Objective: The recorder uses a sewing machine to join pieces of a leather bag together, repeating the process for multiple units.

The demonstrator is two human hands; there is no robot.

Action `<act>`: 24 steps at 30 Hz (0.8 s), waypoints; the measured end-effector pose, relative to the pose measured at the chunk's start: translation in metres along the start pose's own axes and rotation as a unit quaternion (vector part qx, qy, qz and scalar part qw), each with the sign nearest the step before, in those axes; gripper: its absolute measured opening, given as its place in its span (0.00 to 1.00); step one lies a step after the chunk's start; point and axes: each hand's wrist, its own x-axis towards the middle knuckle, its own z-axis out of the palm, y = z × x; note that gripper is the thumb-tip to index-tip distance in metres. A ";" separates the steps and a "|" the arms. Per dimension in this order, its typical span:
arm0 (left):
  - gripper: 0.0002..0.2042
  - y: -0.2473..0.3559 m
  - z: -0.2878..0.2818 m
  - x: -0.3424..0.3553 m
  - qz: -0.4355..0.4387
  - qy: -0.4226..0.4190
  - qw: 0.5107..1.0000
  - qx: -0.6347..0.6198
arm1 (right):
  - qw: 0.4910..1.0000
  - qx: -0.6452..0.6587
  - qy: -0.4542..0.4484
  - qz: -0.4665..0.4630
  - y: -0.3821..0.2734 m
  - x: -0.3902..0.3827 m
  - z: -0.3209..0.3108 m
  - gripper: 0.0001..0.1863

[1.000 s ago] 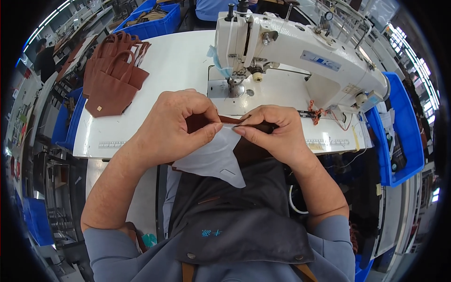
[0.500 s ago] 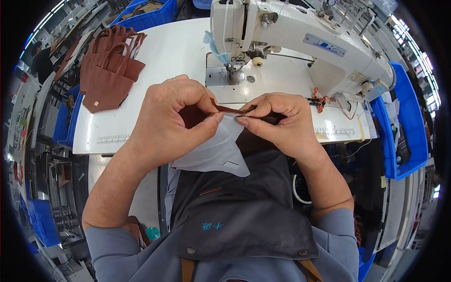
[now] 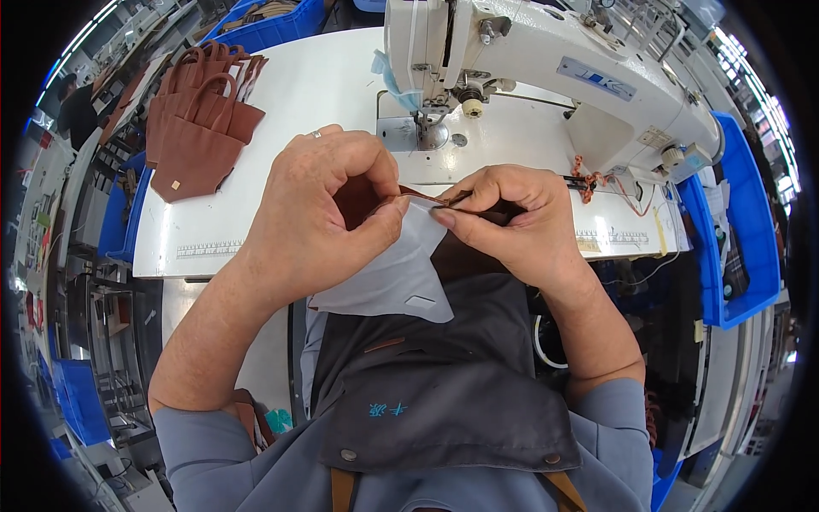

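Observation:
Between my hands, above my lap at the table's near edge, is a brown leather bag piece (image 3: 401, 264) with its pale grey-white backing toward me and a small slot near its lower corner. My left hand (image 3: 328, 205) pinches its upper edge between thumb and forefinger. Just to the right, my right hand (image 3: 512, 218) pinches the same edge, where a darker brown part hangs below the fingers. The two pinches are close together, and the brown edge runs between them. Most of the piece's brown side is hidden behind my left hand.
Beyond my hands stands a white sewing machine (image 3: 554, 60) with its needle plate (image 3: 401, 134). Brown leather bag pieces with handles (image 3: 200, 141) lie stacked at the left on the white table (image 3: 316, 72). Blue bins stand around, one at the right (image 3: 751, 213). A person (image 3: 78, 111) is far left.
My left fingers have shifted slightly up, and the brown edge between my hands tilts more. Both hands still pinch the leather bag piece. The view has moved a little.

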 end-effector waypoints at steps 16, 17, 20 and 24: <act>0.02 -0.028 -0.017 0.023 -0.017 -0.048 0.997 -0.053 | 0.998 0.038 0.037 0.014 0.021 0.010 0.025 0.05; 0.02 -0.036 -0.020 0.030 0.041 -0.079 0.996 0.004 | 0.999 0.003 0.018 0.032 0.023 0.010 0.028 0.04; 0.03 -0.049 -0.010 0.057 0.106 -0.201 0.964 0.136 | 0.998 -0.064 0.014 0.026 0.046 0.010 0.034 0.05; 0.02 -0.082 0.042 0.066 0.095 -0.265 0.910 0.304 | 0.965 -0.258 -0.036 -0.005 0.077 0.010 0.032 0.08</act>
